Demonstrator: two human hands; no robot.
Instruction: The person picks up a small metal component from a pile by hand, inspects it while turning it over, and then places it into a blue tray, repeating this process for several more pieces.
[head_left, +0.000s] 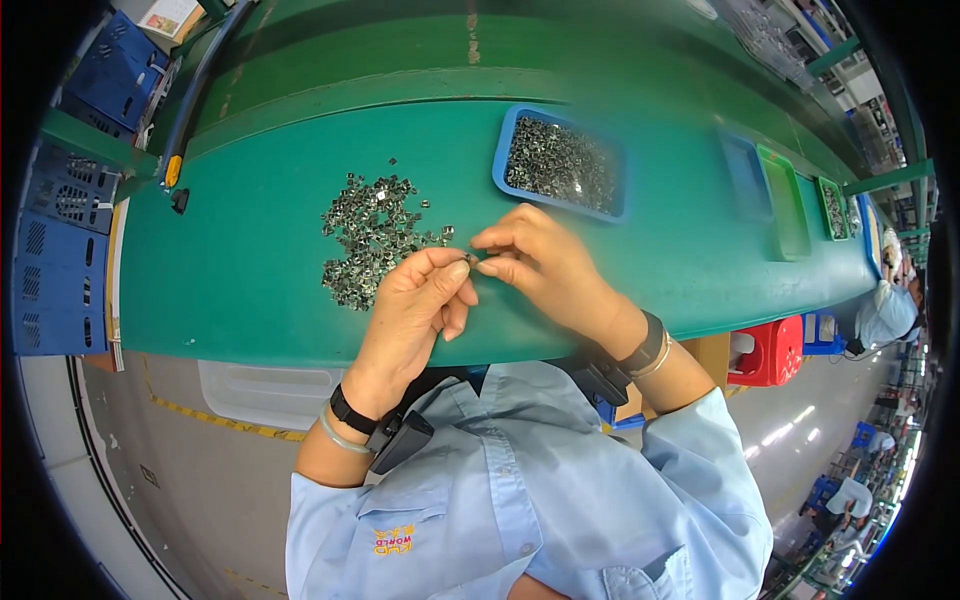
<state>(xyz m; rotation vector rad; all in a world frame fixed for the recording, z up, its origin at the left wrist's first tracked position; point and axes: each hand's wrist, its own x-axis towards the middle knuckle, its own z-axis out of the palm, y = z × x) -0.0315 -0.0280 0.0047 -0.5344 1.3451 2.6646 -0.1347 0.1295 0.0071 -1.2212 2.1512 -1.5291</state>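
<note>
Centrally, just above the near edge of the green worktop (250, 290), a tiny metal piece (470, 258) is pinched between the two hands. The left hand (415, 300) is closed to a fine pinch, thumb and forefinger meeting on the piece while the other fingers are curled loosely beneath. The right hand (540, 262) is closed in the same way from the other side, its fingertips brought against those of the left, so that the piece is almost wholly hidden between them; its exact shape cannot be made out.

Just beyond the left hand, a loose heap of small metal parts (372, 240) is spread on the worktop, a few strays lying apart from it. Past the right hand, a blue tray (500, 160) is filled with more parts of the same kind. Further right, an empty-looking blue tray (745, 175), a green tray (785, 205) and a smaller green tray of parts (832, 210) are lined up along the worktop. Blue crates (60, 250) are stacked at the left, and a red stool (770, 350) is seen below the worktop edge.

The piece is judged to be very light, stiff and smooth, so easily dropped; it is best taken by its edges with the fingertips alone, with little pressure.
</note>
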